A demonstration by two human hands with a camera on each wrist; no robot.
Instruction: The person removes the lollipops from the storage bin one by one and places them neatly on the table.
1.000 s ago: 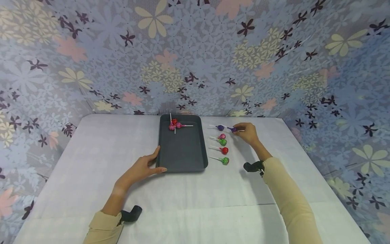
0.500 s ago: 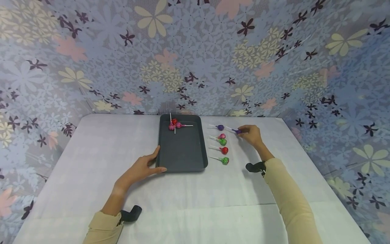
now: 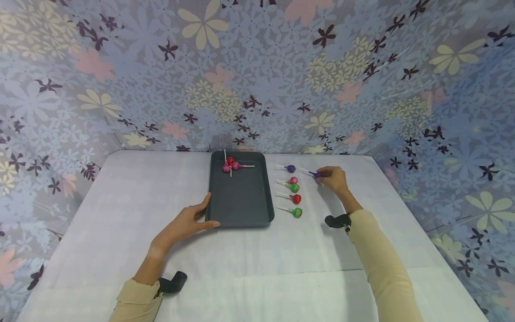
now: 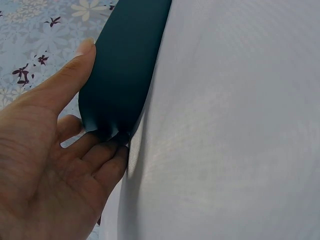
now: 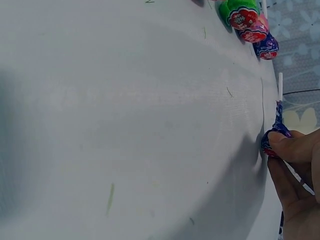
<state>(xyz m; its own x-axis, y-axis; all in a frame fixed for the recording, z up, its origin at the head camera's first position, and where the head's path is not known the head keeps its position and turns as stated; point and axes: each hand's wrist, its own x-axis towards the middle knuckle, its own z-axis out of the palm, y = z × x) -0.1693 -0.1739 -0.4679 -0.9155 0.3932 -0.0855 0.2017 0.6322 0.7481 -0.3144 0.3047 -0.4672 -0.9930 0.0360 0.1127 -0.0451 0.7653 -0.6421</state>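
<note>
- Left hand (image 3: 186, 222) has the near-left corner of the dark tray (image 3: 240, 197), thumb on the rim, fingers curled under it.
- Red and pink lollipops sit bunched at the tray's far end, bare tray floor running from there to the near rim.
- Next, a strip of white cloth (image 3: 257, 252), then five lollipops in a rough column, sticks toward the tray's right edge.
- Right hand (image 3: 334, 178) pinches a purple lollipop (image 5: 279, 126) by its wrapped head, just right of the column's top; can't tell if it's touching the cloth.
- More cloth on out to the table's right edge.
</note>
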